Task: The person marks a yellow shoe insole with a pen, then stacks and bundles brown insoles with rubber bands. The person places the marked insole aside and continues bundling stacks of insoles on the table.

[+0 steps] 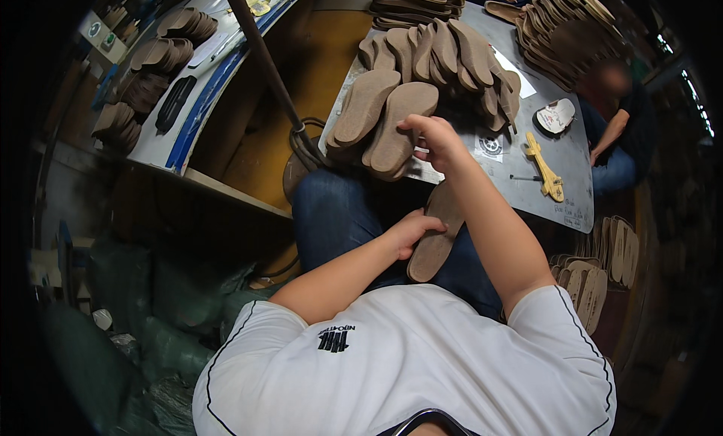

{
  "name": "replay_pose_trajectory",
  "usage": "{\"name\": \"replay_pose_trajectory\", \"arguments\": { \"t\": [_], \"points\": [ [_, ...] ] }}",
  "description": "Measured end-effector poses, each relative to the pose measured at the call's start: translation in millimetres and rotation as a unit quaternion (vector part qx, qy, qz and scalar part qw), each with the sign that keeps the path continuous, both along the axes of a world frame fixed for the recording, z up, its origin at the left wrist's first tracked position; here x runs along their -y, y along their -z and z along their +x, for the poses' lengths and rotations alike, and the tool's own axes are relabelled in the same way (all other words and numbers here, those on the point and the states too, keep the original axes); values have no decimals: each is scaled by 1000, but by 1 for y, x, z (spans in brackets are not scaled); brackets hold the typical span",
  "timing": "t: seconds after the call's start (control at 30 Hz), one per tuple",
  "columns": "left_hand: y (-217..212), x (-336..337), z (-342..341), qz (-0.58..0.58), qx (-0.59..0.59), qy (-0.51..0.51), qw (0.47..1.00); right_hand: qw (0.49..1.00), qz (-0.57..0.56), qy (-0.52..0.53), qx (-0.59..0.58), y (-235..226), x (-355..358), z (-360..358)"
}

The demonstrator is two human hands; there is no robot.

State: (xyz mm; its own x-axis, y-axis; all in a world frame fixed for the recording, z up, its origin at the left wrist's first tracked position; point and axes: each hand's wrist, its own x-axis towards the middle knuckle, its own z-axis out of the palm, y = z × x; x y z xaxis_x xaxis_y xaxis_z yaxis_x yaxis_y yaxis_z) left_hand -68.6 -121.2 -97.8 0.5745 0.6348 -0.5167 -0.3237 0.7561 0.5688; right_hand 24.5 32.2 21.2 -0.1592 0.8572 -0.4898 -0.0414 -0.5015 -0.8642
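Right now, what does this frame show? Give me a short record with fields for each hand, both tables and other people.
Left hand: holds a brown sole over the lap, thumb on top
Right hand: at the edge of a second sole on the grey table; grip unclear
Grey table: pile of soles, yellow tool, white shoe-shaped piece
Blue-edged table: stacked soles, black pieces
Other people: one person beside the grey table, right
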Motion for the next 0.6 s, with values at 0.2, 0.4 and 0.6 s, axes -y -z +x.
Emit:
{"name": "replay_pose_trajectory", "arguments": {
  "t": [0.2, 0.4, 0.6],
  "points": [
    [4, 1, -2, -77, 7, -22, 997, 976, -29, 43, -211, 24, -4, 41],
    [-7, 2, 2, 20, 1, -25, 999, 828, -87, -53, -551, 32, 24, 92],
    [-10, 3, 8, 36, -25, 9, 999, 759, -92, -66, -642, 34, 59, 121]
  ]
}}
